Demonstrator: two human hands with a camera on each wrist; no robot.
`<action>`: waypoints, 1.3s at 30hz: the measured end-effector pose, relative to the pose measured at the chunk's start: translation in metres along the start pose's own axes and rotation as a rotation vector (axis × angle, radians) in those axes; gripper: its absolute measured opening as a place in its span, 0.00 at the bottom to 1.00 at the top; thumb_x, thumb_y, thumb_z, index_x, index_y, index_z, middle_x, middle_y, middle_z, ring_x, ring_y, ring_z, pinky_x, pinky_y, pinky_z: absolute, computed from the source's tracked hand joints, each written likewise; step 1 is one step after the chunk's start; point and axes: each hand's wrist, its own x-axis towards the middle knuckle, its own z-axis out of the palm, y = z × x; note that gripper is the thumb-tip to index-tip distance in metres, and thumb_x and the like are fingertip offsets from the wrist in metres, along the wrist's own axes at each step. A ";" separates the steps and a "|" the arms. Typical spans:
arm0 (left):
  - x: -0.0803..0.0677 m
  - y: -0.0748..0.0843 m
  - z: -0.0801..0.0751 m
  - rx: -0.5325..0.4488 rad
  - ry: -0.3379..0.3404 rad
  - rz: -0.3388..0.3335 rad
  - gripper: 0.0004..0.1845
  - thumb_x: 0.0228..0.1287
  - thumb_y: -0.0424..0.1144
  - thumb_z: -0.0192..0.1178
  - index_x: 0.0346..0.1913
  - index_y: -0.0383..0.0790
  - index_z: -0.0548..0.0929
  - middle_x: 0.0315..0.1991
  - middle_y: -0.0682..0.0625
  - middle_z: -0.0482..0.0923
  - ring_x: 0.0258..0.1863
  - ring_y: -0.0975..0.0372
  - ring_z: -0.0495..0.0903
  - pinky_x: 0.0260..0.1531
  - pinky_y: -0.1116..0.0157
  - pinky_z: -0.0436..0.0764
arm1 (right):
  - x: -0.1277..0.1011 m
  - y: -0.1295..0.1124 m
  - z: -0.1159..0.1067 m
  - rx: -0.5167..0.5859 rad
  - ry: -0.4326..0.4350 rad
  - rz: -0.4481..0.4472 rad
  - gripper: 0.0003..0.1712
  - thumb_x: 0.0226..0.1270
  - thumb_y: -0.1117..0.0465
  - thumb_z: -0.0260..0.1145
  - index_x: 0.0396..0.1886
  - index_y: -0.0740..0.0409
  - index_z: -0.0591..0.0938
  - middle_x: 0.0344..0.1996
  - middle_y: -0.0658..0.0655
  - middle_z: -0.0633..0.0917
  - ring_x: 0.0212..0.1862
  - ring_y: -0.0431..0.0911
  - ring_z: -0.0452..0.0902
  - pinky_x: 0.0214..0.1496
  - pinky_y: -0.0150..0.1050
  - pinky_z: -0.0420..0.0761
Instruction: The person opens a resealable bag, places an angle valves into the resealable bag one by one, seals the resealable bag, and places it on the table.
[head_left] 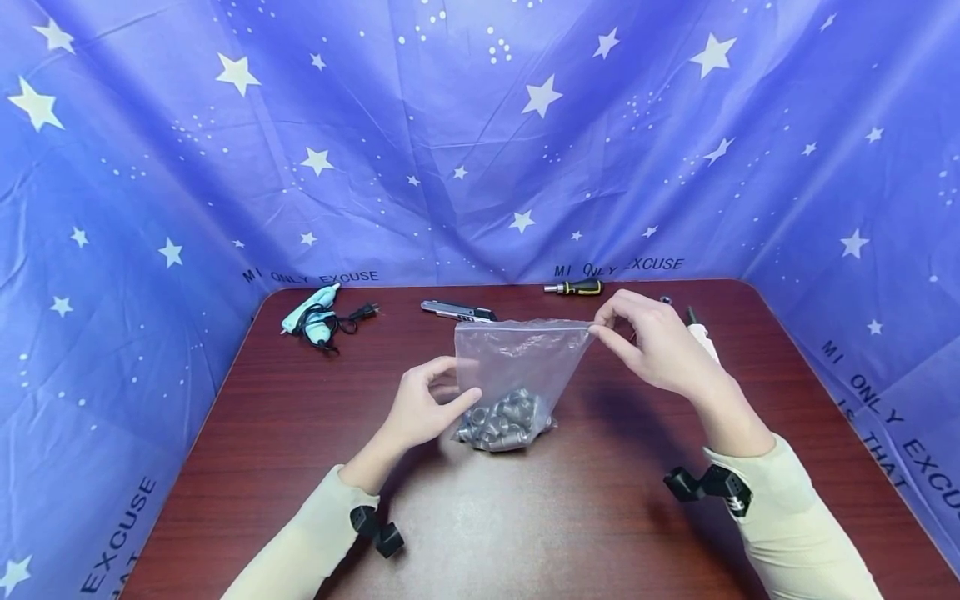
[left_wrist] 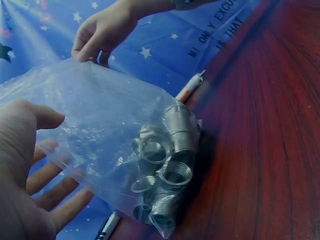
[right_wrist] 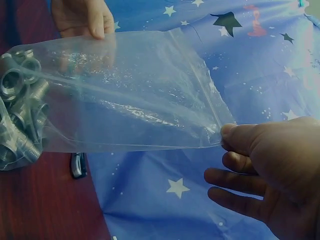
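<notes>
A clear zip-top plastic bag [head_left: 517, 354] stands upright over the table, its lower part filled with several threaded metal pipe fittings [head_left: 504, 421]. My right hand [head_left: 660, 342] pinches the bag's top right corner between thumb and forefinger; the right wrist view shows its other fingers loosely spread. At the bag's left side is my left hand [head_left: 427, 404], thumb in front and fingers behind. In the left wrist view those fingers [left_wrist: 65, 200] look relaxed and spread at the bag's edge, with the thumb apart from them. Whether they press the plastic is hard to tell.
Along the back of the dark red table [head_left: 300, 433] lie a light blue glue gun [head_left: 318, 312] with its black cord, a utility knife [head_left: 457, 311] and a screwdriver [head_left: 577, 287]. A white tube or bottle [head_left: 701, 337] is partly hidden behind the right hand. Starry blue cloth surrounds the table.
</notes>
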 end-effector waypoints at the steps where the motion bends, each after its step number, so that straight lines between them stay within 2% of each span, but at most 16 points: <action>1: 0.000 -0.001 0.001 -0.003 0.010 -0.007 0.16 0.65 0.32 0.74 0.55 0.35 0.89 0.49 0.40 0.91 0.47 0.63 0.90 0.50 0.59 0.90 | 0.000 0.001 0.001 0.005 -0.001 0.009 0.08 0.66 0.70 0.74 0.35 0.53 0.84 0.30 0.45 0.82 0.33 0.34 0.74 0.38 0.26 0.72; 7: 0.002 -0.003 0.004 0.006 0.050 -0.047 0.08 0.67 0.33 0.72 0.46 0.36 0.92 0.42 0.41 0.93 0.36 0.66 0.91 0.40 0.63 0.91 | -0.007 0.006 0.010 0.073 -0.026 0.112 0.07 0.69 0.67 0.73 0.41 0.52 0.84 0.33 0.45 0.86 0.36 0.34 0.78 0.37 0.28 0.74; 11: 0.005 -0.004 0.005 0.014 0.074 -0.046 0.05 0.68 0.32 0.71 0.44 0.36 0.93 0.40 0.41 0.93 0.33 0.68 0.90 0.38 0.68 0.90 | -0.013 0.011 0.021 0.158 -0.076 0.177 0.14 0.69 0.64 0.74 0.51 0.54 0.83 0.38 0.48 0.90 0.39 0.34 0.84 0.36 0.32 0.80; 16: 0.007 -0.005 0.005 0.016 0.089 -0.038 0.05 0.68 0.30 0.70 0.43 0.35 0.93 0.40 0.41 0.93 0.33 0.64 0.91 0.39 0.69 0.90 | -0.022 0.016 0.038 0.244 -0.164 0.225 0.18 0.70 0.62 0.75 0.57 0.54 0.83 0.43 0.51 0.91 0.43 0.41 0.89 0.44 0.43 0.88; 19: 0.008 -0.006 0.005 0.019 0.098 -0.039 0.04 0.69 0.31 0.71 0.42 0.35 0.93 0.40 0.41 0.93 0.34 0.67 0.90 0.40 0.69 0.90 | -0.028 0.018 0.052 0.284 -0.227 0.226 0.20 0.68 0.61 0.76 0.58 0.55 0.83 0.42 0.50 0.92 0.44 0.44 0.90 0.49 0.50 0.89; 24: 0.012 -0.009 0.005 0.058 0.144 -0.033 0.05 0.68 0.33 0.72 0.43 0.37 0.94 0.37 0.43 0.93 0.33 0.71 0.87 0.40 0.70 0.89 | -0.035 0.020 0.079 0.389 -0.322 0.201 0.29 0.65 0.59 0.80 0.64 0.54 0.81 0.50 0.54 0.91 0.47 0.47 0.91 0.52 0.47 0.90; 26: 0.015 -0.012 0.006 0.065 0.168 -0.032 0.05 0.68 0.34 0.72 0.43 0.38 0.94 0.35 0.43 0.93 0.30 0.69 0.87 0.37 0.71 0.87 | -0.037 0.019 0.089 0.422 -0.356 0.206 0.31 0.65 0.58 0.80 0.66 0.55 0.80 0.55 0.56 0.89 0.48 0.47 0.90 0.52 0.44 0.90; 28: 0.018 -0.015 0.007 0.029 0.182 -0.051 0.05 0.69 0.33 0.71 0.43 0.38 0.94 0.35 0.42 0.93 0.29 0.67 0.88 0.35 0.70 0.88 | -0.038 0.018 0.098 0.454 -0.385 0.234 0.29 0.67 0.58 0.78 0.65 0.55 0.80 0.57 0.58 0.88 0.47 0.46 0.90 0.52 0.42 0.90; 30: 0.021 -0.020 0.009 -0.035 0.192 -0.081 0.06 0.70 0.32 0.71 0.45 0.35 0.93 0.36 0.38 0.92 0.29 0.63 0.89 0.33 0.68 0.89 | -0.038 0.017 0.106 0.470 -0.403 0.265 0.24 0.70 0.58 0.76 0.63 0.56 0.81 0.56 0.58 0.88 0.45 0.44 0.90 0.52 0.39 0.90; 32: 0.023 -0.025 0.011 -0.101 0.194 -0.128 0.09 0.71 0.33 0.69 0.49 0.33 0.91 0.38 0.34 0.91 0.31 0.59 0.91 0.35 0.65 0.91 | -0.037 0.015 0.113 0.473 -0.408 0.296 0.18 0.73 0.58 0.73 0.59 0.56 0.82 0.51 0.57 0.89 0.38 0.41 0.89 0.49 0.37 0.89; 34: 0.023 -0.028 0.011 -0.124 0.184 -0.187 0.12 0.73 0.35 0.68 0.53 0.32 0.89 0.40 0.33 0.90 0.34 0.56 0.92 0.36 0.63 0.92 | -0.037 0.013 0.118 0.451 -0.396 0.308 0.12 0.76 0.58 0.70 0.54 0.55 0.83 0.44 0.54 0.89 0.36 0.38 0.86 0.47 0.36 0.87; 36: 0.019 -0.030 0.010 -0.098 0.144 -0.248 0.14 0.75 0.39 0.66 0.56 0.33 0.88 0.44 0.34 0.90 0.38 0.54 0.92 0.39 0.62 0.92 | -0.037 0.012 0.123 0.411 -0.369 0.300 0.06 0.78 0.58 0.67 0.49 0.53 0.83 0.37 0.51 0.88 0.33 0.37 0.82 0.43 0.35 0.83; 39: 0.011 -0.031 0.006 0.004 0.020 -0.289 0.16 0.76 0.40 0.65 0.58 0.35 0.88 0.48 0.37 0.91 0.43 0.52 0.92 0.43 0.62 0.91 | -0.041 0.016 0.134 0.359 -0.291 0.270 0.04 0.82 0.56 0.62 0.43 0.50 0.81 0.29 0.46 0.82 0.32 0.38 0.76 0.38 0.36 0.77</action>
